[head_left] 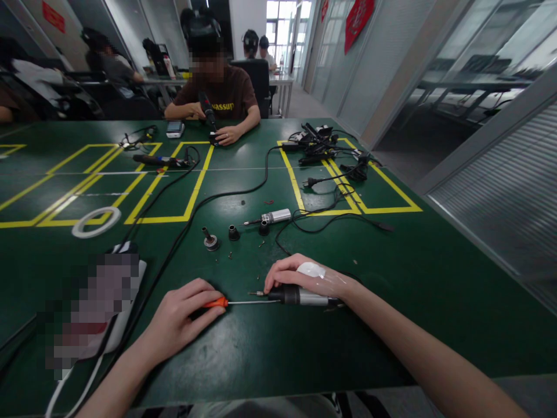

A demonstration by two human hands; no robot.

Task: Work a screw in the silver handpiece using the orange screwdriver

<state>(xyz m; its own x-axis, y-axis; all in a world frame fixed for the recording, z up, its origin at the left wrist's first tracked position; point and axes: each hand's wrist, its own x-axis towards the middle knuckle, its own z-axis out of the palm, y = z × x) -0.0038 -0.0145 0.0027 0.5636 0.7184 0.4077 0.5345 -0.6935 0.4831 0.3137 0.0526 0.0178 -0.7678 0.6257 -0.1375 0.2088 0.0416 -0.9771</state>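
Head view, hands (pixel 185 316), green table (pixel 413 255), glass partition (pixel 500 168)

Orange-handled screwdriver (pixel 221 302): slim metal shaft, horizontal, tip at the black end of a cylindrical tool body (pixel 308 298). Latter: black and silver, lying on the tabletop (pixel 217 366).

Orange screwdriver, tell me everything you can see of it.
The screwdriver has an orange, seemingly plastic handle, partly covered by the left hand gripping it, and a thin, straight, silvery shaft, apparently metal. It is roughly level over the table, pointing right, its far end reaching the black front of the tool the right hand holds. Whether the tip enters is unclear.
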